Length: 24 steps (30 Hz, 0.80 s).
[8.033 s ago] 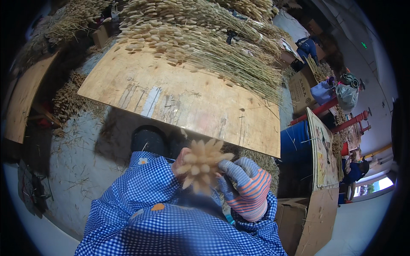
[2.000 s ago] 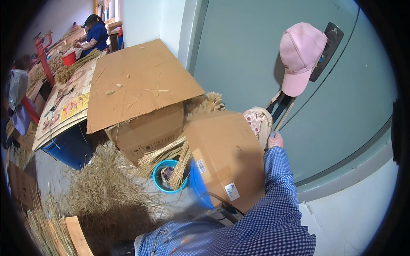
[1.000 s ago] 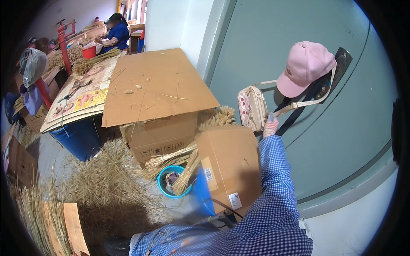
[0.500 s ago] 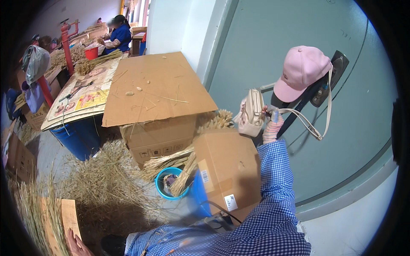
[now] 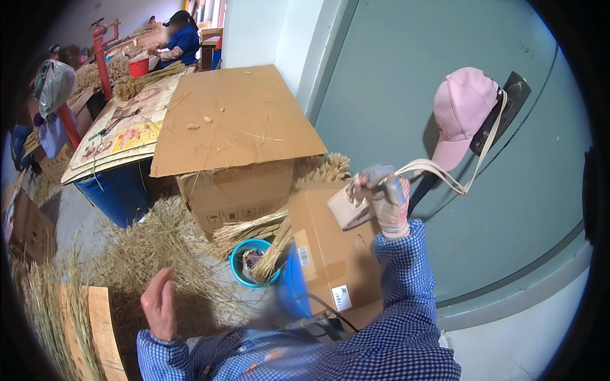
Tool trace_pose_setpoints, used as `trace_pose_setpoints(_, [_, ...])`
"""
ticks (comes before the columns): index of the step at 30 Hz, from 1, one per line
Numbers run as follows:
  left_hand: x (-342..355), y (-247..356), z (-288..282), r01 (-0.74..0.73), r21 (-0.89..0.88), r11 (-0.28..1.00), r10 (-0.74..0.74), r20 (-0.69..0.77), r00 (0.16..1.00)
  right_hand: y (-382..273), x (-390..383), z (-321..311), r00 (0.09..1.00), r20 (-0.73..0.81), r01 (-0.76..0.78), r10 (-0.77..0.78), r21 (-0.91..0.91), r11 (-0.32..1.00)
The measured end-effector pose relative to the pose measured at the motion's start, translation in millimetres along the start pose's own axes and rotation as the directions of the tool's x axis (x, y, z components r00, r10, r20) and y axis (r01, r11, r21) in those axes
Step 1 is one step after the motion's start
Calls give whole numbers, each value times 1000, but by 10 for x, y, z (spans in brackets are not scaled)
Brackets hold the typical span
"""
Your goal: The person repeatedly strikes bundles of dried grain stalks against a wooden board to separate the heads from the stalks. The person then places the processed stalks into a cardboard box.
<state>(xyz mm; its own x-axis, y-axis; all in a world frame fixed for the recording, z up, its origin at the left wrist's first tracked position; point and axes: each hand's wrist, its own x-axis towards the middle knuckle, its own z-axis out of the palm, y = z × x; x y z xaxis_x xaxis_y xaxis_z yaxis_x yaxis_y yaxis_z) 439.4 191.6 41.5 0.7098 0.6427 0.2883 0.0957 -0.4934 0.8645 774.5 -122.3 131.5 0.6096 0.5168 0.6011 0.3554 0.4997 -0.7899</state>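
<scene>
A small cream handbag [image 5: 351,208] hangs by its strap [image 5: 475,181] from the handle of the green door at the right. My right hand [image 5: 393,209], in a striped glove, is closed at the bag's upper edge; its fingertips are smeared by motion. A pink cap [image 5: 462,105] also hangs at the door handle [image 5: 508,105], above that hand. My bare left hand [image 5: 160,303] is raised at the lower left with nothing in it, fingers loosely bent and the thumb apart. Beneath it lies loose straw [image 5: 143,254].
A cardboard sheet [image 5: 235,120] tops a large box. Closer stands another carton [image 5: 337,247], beside a turquoise bucket [image 5: 238,273] holding dried stalks. Boards rest over a blue barrel [image 5: 114,200]. A person in blue [image 5: 184,44] sits far back near a red bucket [image 5: 138,68].
My left hand has risen from beside the straw stalks at the lower left. My right hand has moved slightly down and left with the handbag, which now tilts; the cap has turned.
</scene>
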Motion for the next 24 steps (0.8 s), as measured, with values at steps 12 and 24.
trace_pose_setpoints(12, [769, 1163, 1802, -136, -294, 946, 276, 511, 814, -456, -306, 106, 656, 671, -190, 345, -296, 936])
trace_pose_setpoints(24, [711, 1565, 2774, -419, -130, 899, 423, 513, 747, -684, -448, -188, 581, 500, -623, 642, -234, 747])
